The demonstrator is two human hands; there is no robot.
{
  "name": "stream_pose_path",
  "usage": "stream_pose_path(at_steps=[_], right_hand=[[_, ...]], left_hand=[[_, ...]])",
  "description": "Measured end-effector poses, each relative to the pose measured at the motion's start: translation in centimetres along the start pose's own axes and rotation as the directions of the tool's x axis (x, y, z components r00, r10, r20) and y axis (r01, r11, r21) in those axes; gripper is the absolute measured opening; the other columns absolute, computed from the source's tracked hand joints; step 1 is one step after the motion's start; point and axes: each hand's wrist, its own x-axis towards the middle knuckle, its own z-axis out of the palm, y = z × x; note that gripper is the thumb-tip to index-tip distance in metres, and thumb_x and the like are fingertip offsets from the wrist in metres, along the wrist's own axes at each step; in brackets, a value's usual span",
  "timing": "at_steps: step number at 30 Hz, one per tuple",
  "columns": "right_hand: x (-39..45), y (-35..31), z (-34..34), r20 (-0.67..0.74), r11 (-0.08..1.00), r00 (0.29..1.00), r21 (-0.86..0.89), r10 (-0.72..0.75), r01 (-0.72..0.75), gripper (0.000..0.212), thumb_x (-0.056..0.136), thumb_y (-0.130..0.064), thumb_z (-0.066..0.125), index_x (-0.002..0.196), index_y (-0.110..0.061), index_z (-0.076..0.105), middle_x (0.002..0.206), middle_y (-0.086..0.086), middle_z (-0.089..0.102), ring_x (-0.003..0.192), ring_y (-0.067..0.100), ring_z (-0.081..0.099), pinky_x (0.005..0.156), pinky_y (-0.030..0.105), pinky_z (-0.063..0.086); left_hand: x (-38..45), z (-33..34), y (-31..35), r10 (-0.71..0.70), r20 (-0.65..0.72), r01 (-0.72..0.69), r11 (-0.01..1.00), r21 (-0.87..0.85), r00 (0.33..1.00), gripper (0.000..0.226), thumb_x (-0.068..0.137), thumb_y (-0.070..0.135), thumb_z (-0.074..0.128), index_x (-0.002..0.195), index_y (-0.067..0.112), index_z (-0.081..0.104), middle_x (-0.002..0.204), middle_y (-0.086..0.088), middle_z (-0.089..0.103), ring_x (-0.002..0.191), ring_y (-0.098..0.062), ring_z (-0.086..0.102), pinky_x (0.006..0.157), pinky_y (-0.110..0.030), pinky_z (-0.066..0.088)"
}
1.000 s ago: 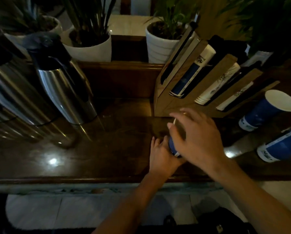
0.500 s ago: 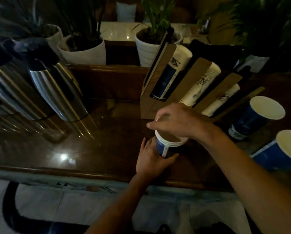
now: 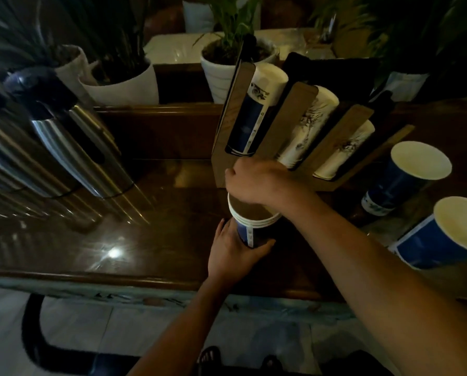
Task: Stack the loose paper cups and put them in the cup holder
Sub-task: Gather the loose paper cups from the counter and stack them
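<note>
Both hands [image 3: 235, 253] [image 3: 256, 183] clasp nested, ridged paper cups [image 3: 250, 221].

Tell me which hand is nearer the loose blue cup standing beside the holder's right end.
Right. The right hand sits on the rim of the cup stack, nearer that loose blue cup by the cup holder. The left hand grips the stack's lower part, farther away.

From my seat I see the cup stack [image 3: 250, 223] mid-counter [image 3: 145, 213], the cup holder [image 3: 297, 126] just behind it at twelve o'clock, two loose cups [image 3: 406, 177] well off at three, flasks [image 3: 72, 137] at nine, potted plants [image 3: 227, 63] behind the holder.
</note>
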Motion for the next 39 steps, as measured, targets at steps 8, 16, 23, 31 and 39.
stream_pose_path(at_steps=[8, 16, 23, 31, 39], right_hand=[[-1.5, 0.4, 0.5, -0.191, 0.984, 0.980, 0.157, -0.053, 0.083, 0.045, 0.098, -0.055, 0.039, 0.076, -0.022, 0.061, 0.069, -0.002, 0.060, 0.062, 0.012, 0.056, 0.050, 0.026, 0.034], [-3.6, 0.6, 1.7, -0.326, 0.984, 0.938, 0.093, -0.114, 0.153, 0.032, 0.088, -0.063, 0.043, 0.081, -0.034, 0.054, 0.076, -0.011, 0.048, 0.072, 0.012, 0.050, 0.057, 0.027, 0.031], [-4.9, -0.9, 1.8, -0.327, 0.989, 0.934, -0.068, -0.147, 0.132, 0.040, 0.093, -0.055, 0.034, 0.101, -0.030, 0.064, 0.098, 0.002, 0.062, 0.098, 0.023, 0.055, 0.078, 0.041, 0.041], [-4.3, -1.4, 2.4, -0.333, 0.997, 0.940, -0.055, -0.074, 0.059, 0.032, 0.094, -0.045, 0.034, 0.095, -0.029, 0.061, 0.096, 0.003, 0.057, 0.094, 0.020, 0.052, 0.072, 0.037, 0.038], [-3.8, 0.0, 1.4, -0.216, 0.995, 0.976, 0.099, -0.008, 0.030, 0.034, 0.092, -0.052, 0.036, 0.081, -0.030, 0.060, 0.075, -0.007, 0.052, 0.071, 0.011, 0.049, 0.057, 0.029, 0.032]], left_hand=[[-0.1, 0.2, -0.2, -0.021, 0.003, 0.021, 0.999, 0.026, 1.000, 0.071, 0.069, 0.069, 0.077, 0.129, 0.047, 0.047, 0.116, 0.060, 0.039, 0.120, 0.036, 0.025, 0.110, -0.053, 0.044], [-0.2, -0.3, 0.6, -0.058, 0.019, 0.058, 0.998, -0.003, 0.998, 0.066, 0.070, 0.068, 0.076, 0.124, 0.049, 0.044, 0.119, 0.064, 0.031, 0.115, 0.040, 0.023, 0.108, -0.055, 0.044], [-0.5, -0.4, 0.5, -0.011, 0.099, 0.006, 0.999, 0.052, 0.995, 0.074, 0.080, 0.088, 0.039, 0.133, 0.037, 0.049, 0.132, 0.028, 0.057, 0.126, 0.008, 0.047, 0.110, -0.048, 0.045], [-0.4, -0.4, 0.1, -0.023, 0.129, 0.026, 1.000, -0.017, 0.991, 0.088, 0.074, 0.091, 0.043, 0.138, 0.030, 0.050, 0.135, 0.010, 0.060, 0.127, -0.005, 0.053, 0.109, -0.047, 0.046], [-1.1, -0.7, 0.3, -0.106, 0.062, 0.110, 0.992, -0.068, 0.992, 0.092, 0.064, 0.078, 0.071, 0.137, 0.042, 0.027, 0.132, 0.019, 0.048, 0.124, 0.000, 0.046, 0.106, -0.033, 0.047]])
